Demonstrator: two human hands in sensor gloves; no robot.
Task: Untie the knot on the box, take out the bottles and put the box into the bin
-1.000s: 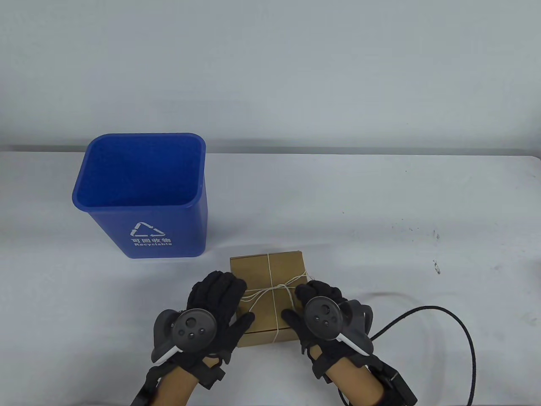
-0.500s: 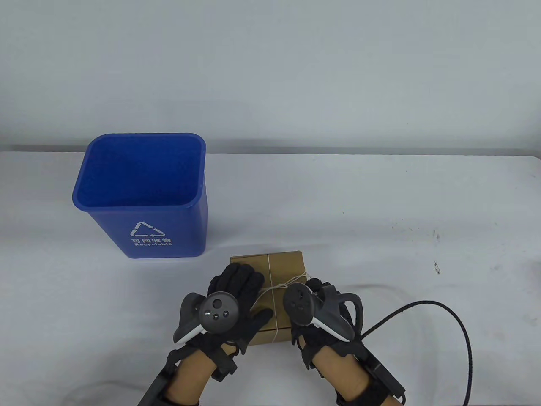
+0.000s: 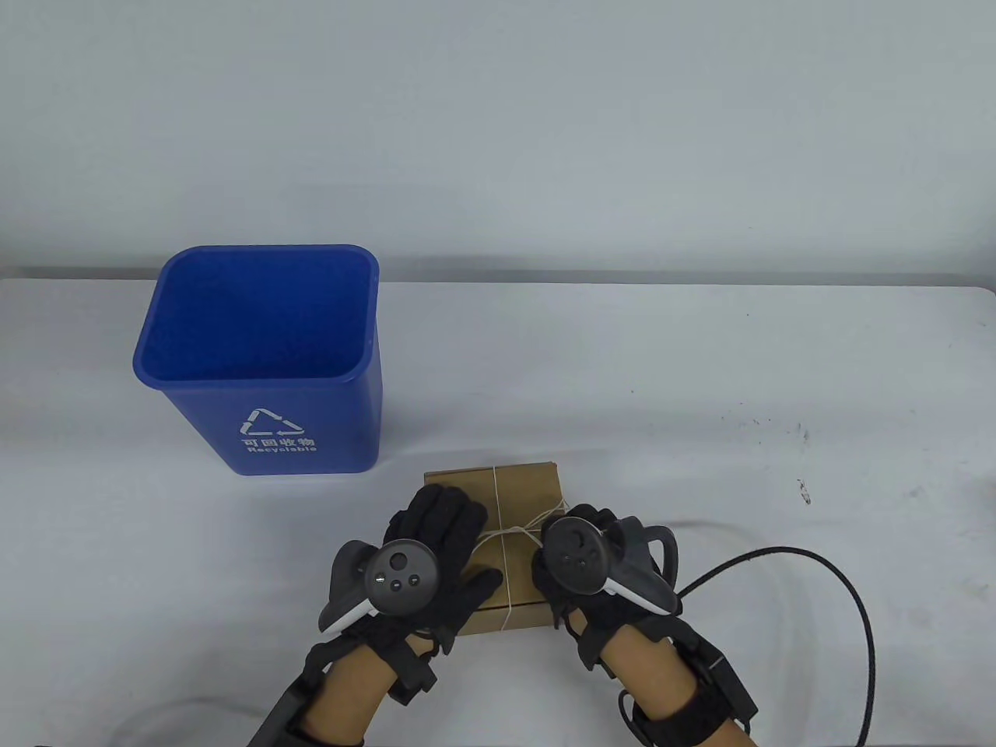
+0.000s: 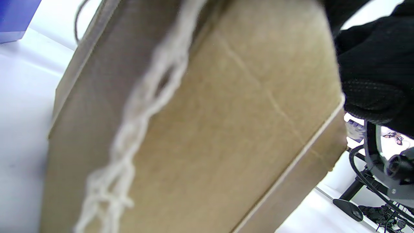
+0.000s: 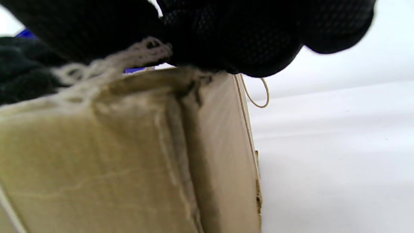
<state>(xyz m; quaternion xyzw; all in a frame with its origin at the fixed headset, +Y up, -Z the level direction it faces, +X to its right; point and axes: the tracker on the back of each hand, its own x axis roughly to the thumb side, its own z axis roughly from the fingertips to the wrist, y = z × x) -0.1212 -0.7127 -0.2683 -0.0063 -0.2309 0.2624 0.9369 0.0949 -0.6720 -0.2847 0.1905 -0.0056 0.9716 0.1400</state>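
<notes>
A brown cardboard box [image 3: 529,486] tied crosswise with white string [image 3: 496,494] lies near the table's front edge. The knot [image 3: 523,529] sits on its lid between my hands. My left hand [image 3: 459,537] rests flat on the left half of the lid, fingers straight and thumb spread. My right hand [image 3: 568,520] is at the box's right edge. In the right wrist view its fingers [image 5: 242,38] pinch the string [image 5: 106,66] just above the box [image 5: 97,145]. The left wrist view shows the box [image 4: 226,129] and a blurred string [image 4: 145,97] up close. No bottles are visible.
A blue recycling bin [image 3: 311,420] stands open at the back left of the box, a short gap away. A black cable [image 3: 848,591] loops over the table at the right. Dark specks [image 3: 801,490] mark the white table [image 3: 700,373].
My left hand has slid forward onto the lid and now lies still. My right hand has moved in over the knot, turned at the wrist, then shifted slightly right.
</notes>
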